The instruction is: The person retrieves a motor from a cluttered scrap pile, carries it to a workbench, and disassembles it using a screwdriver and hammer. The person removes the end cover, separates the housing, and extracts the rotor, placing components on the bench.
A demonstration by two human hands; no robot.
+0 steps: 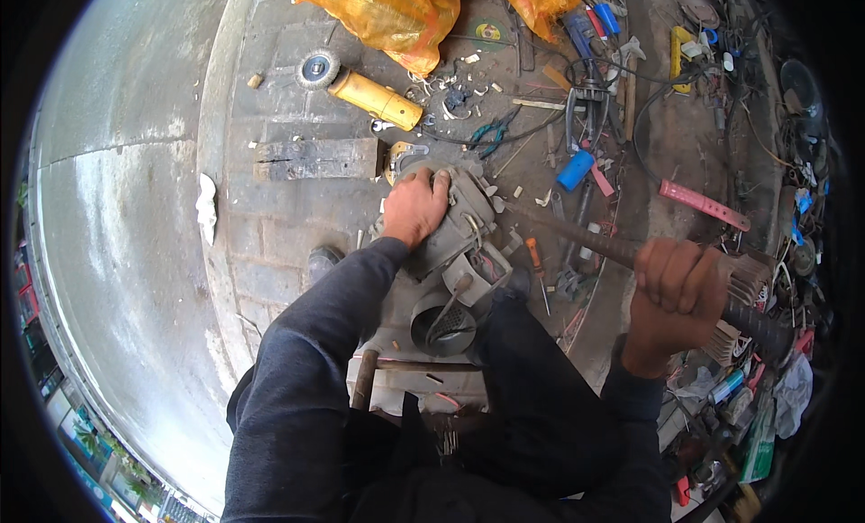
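A grey, dusty electric motor (437, 250) lies on the pavement between my feet. Its small square terminal box (470, 275) is uncovered and shows reddish wires. My left hand (416, 205) grips the motor's far end, fingers curled over the housing. Out to the right, my right hand (678, 289) is closed in a fist round a long dark metal bar (590, 241). The bar's far end slants toward the motor, and its thicker, ribbed end sticks out behind the fist. Close to the motor on this side lies an orange-handled screwdriver (535, 257).
A yellow angle grinder (374, 100) with a wire wheel lies beyond a wooden block (317, 159). Nearby are pliers (495, 134), a gear puller (586, 104) and an orange sack (383, 18). A round can (441, 325) stands near my legs. Scrap crowds the right; a road (126, 208) runs left.
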